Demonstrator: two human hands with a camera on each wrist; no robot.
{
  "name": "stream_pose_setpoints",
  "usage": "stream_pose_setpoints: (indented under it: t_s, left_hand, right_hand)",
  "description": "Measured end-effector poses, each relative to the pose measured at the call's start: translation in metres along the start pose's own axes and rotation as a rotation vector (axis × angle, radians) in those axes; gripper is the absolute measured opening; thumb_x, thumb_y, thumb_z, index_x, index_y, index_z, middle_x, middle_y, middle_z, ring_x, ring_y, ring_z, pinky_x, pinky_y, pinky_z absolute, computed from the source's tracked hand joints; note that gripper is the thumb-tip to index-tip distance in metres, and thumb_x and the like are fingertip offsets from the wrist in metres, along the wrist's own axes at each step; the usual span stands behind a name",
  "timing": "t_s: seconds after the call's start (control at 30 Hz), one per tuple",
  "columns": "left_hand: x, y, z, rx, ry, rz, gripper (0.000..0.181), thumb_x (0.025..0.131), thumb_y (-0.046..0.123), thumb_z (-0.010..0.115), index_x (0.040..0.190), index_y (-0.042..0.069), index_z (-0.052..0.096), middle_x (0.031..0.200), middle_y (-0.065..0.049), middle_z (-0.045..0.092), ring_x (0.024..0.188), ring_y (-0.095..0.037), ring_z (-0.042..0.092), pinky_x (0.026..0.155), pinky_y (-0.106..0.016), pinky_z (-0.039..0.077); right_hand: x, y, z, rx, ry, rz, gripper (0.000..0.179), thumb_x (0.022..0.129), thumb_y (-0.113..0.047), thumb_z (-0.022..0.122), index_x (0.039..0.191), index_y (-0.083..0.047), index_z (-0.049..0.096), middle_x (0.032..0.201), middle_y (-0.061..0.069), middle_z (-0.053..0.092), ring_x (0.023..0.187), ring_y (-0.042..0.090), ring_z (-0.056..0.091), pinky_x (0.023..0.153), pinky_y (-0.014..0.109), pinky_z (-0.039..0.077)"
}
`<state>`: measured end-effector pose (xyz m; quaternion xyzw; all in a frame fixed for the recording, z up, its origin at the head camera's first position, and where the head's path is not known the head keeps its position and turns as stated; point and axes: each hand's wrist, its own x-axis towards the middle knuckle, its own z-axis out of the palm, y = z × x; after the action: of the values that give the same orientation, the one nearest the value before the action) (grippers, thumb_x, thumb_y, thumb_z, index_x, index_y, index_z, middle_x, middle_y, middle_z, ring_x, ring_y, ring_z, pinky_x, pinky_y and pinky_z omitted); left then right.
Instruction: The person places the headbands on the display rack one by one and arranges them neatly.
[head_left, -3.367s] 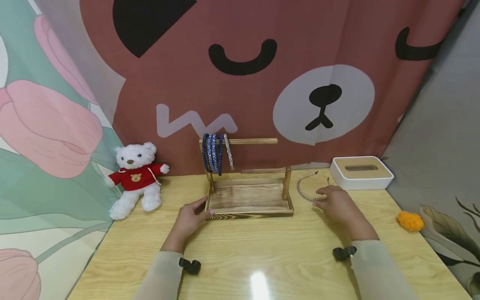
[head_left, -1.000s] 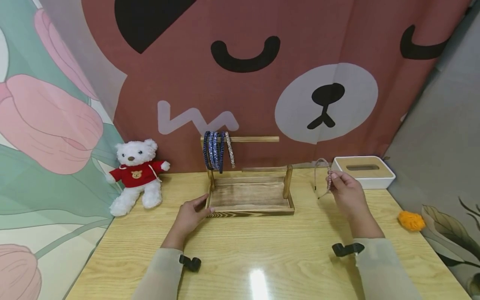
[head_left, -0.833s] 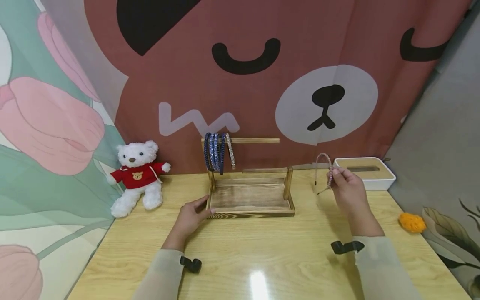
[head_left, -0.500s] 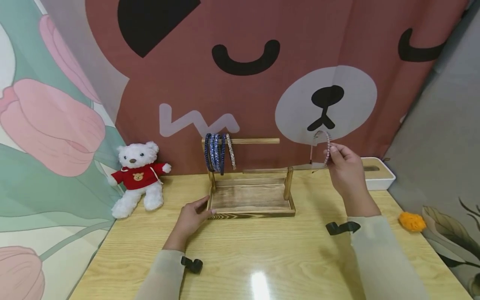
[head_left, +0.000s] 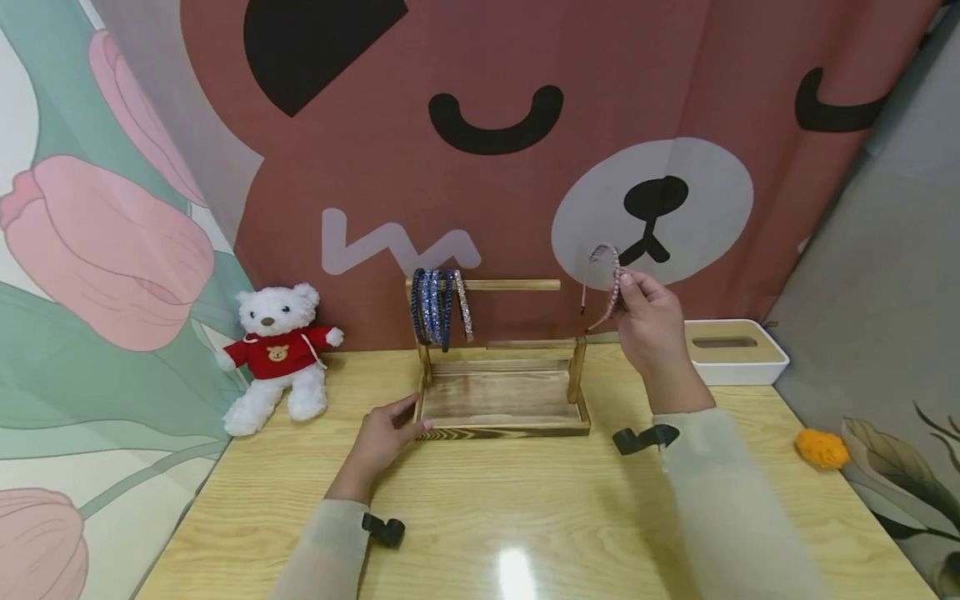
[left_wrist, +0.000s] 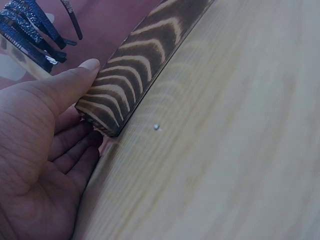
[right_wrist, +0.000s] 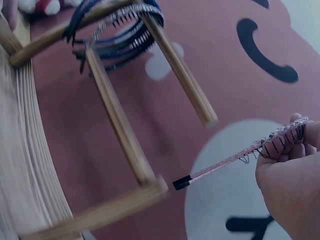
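A pink beaded headband [head_left: 616, 287] is pinched between thumb and fingers of my right hand [head_left: 651, 321], raised off the table near the free end of the rack's upper bar. In the right wrist view, one black-tipped end of the headband [right_wrist: 220, 167] points toward the bars. My left hand [head_left: 378, 442] holds the near left corner of the wooden rack [head_left: 502, 432], its thumb on the edge in the left wrist view. Several blue headbands [head_left: 430, 308] and a silver glittery headband [head_left: 464, 308] hang at the left of the upper bar.
A white teddy bear in a red sweater [head_left: 279, 354] sits left of the rack. At the back right stands a white tissue box [head_left: 738, 372] with a wooden lid. An orange fluffy ball [head_left: 822, 448] lies by the table's right edge. Patterned curtains [head_left: 495, 200] surround the table.
My right hand has picked up the pink headband from the table, lifted it and carried it left toward the rack. The left hand has stayed at the rack's corner.
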<state>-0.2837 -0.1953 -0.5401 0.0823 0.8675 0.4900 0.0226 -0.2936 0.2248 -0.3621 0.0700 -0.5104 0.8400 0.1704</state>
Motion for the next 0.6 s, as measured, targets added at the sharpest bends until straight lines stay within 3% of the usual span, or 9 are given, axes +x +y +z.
stream_pose_setpoints:
  t_s: [0.23,0.33,0.47,0.6]
  left_hand:
    - [-0.002,0.000,0.001,-0.012,-0.004,-0.011,0.066,0.099,0.030,0.084,0.158,0.014,0.060,0.155,-0.014,0.063,0.149,-0.035,0.055,0.123,-0.053,0.047]
    - [-0.001,0.001,0.001,-0.020,-0.005,-0.010,0.066,0.098,0.030,0.085,0.157,0.014,0.060,0.155,-0.014,0.063,0.150,-0.034,0.055,0.124,-0.052,0.046]
    - [-0.001,0.002,0.000,-0.013,0.000,-0.006,0.066,0.098,0.029,0.085,0.157,0.013,0.060,0.156,-0.014,0.063,0.150,-0.035,0.054,0.125,-0.052,0.045]
    - [-0.001,0.003,0.000,-0.002,0.004,-0.001,0.066,0.099,0.028,0.085,0.157,0.011,0.060,0.155,-0.015,0.063,0.151,-0.036,0.054,0.126,-0.053,0.044]
  right_hand:
    - [0.001,0.020,0.045,-0.023,-0.016,0.047,0.019,0.114,-0.009,0.054,0.103,-0.007,0.070,0.097,-0.001,0.066,0.094,0.010,0.061,0.079,0.019,0.054]
    - [-0.002,0.032,0.064,-0.091,-0.029,0.077,0.016,0.115,-0.010,0.055,0.112,0.001,0.067,0.100,-0.001,0.067,0.097,0.011,0.063,0.083,0.021,0.055]
    - [-0.003,0.049,0.087,-0.182,-0.063,0.106,0.027,0.115,-0.012,0.056,0.128,0.010,0.063,0.101,-0.002,0.068,0.097,0.011,0.066,0.086,0.022,0.057]
    - [-0.003,0.067,0.106,-0.209,-0.060,0.143,0.031,0.114,-0.013,0.058,0.133,0.010,0.065,0.099,-0.003,0.071,0.098,0.014,0.069,0.085,0.022,0.058]
